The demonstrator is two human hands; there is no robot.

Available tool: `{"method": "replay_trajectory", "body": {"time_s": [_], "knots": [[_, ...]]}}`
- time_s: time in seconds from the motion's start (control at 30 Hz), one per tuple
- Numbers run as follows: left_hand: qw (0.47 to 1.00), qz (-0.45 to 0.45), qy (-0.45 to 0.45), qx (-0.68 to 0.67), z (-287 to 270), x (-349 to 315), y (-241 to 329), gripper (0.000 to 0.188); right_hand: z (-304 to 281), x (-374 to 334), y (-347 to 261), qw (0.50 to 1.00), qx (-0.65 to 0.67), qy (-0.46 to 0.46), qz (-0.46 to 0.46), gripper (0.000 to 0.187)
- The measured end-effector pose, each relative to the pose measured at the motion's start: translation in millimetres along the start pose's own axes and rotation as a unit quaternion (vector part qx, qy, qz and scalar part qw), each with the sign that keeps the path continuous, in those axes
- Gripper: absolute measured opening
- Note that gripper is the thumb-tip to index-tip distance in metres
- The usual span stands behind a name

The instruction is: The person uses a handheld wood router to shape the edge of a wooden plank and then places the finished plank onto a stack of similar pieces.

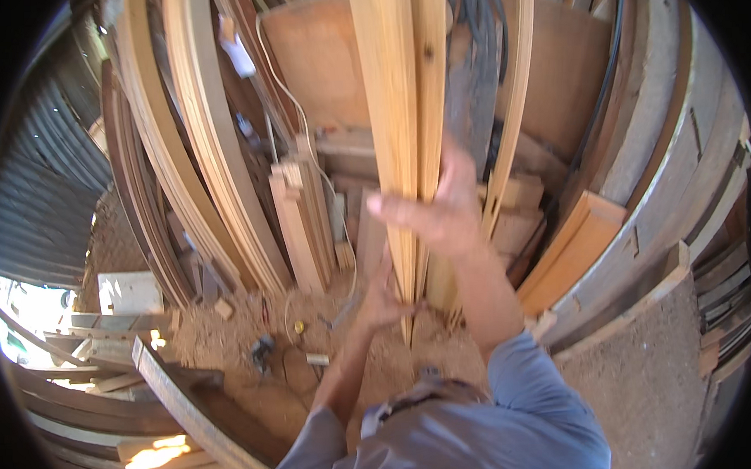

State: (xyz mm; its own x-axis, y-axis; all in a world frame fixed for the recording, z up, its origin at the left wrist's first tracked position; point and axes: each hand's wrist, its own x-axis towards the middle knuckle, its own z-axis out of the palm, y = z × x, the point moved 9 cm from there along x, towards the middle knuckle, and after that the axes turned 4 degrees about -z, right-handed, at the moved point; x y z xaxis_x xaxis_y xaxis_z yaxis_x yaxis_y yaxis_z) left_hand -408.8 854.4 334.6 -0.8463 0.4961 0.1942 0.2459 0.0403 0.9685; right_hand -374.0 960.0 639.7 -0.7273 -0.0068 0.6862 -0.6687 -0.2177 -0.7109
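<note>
Two hands: the right hand (pixel 452 218), higher and nearer the camera, closes partway around the pale boards (pixel 395 143) from their right side, thumb across the front; the left hand (pixel 381 305), lower, curves at their left side, its fingers partly hidden and its hold impossible to tell.
Pale boards: at least two stand between the hands, long axis upright, lower ends toward the floor (pixel 380 362).
Slim strip (pixel 512 106): one, steeply upright, beyond the right hand.
Brown panel (pixel 320 71): shows farther back, on both sides of the pale boards.
</note>
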Motion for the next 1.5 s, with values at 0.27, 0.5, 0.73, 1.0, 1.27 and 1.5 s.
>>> {"method": "replay_trajectory", "body": {"time_s": [0.27,0.5,0.73,1.0,1.27,1.5], "knots": [[0.981,-0.063,-0.068,0.171,30.5,72.5,-80.4,0.121,-83.1,5.9,94.1,0.976,-0.199,0.06,-0.072,0.11],[0.929,-0.107,-0.111,0.335,35.2,-1.0,-241.0,0.092,-148.0,63.6,140.6,0.963,-0.237,0.131,-0.005,0.102],[0.845,-0.315,-0.287,0.324,-2.2,-151.0,-367.5,0.08,-231.8,119.6,187.1,0.96,-0.227,0.158,-0.04,0.097],[0.862,-0.399,-0.192,0.248,-46.6,-120.0,-344.7,0.078,-265.8,139.0,237.5,0.951,-0.239,0.189,0.059,0.098],[0.877,-0.392,-0.158,0.228,-34.8,-75.8,-325.8,0.077,-301.6,150.5,252.4,0.954,-0.215,0.199,0.067,0.099],[0.879,-0.402,-0.133,0.221,-17.5,-56.5,-316.3,0.075,-307.7,148.1,241.2,0.94,-0.266,0.181,0.11,0.1]]}}
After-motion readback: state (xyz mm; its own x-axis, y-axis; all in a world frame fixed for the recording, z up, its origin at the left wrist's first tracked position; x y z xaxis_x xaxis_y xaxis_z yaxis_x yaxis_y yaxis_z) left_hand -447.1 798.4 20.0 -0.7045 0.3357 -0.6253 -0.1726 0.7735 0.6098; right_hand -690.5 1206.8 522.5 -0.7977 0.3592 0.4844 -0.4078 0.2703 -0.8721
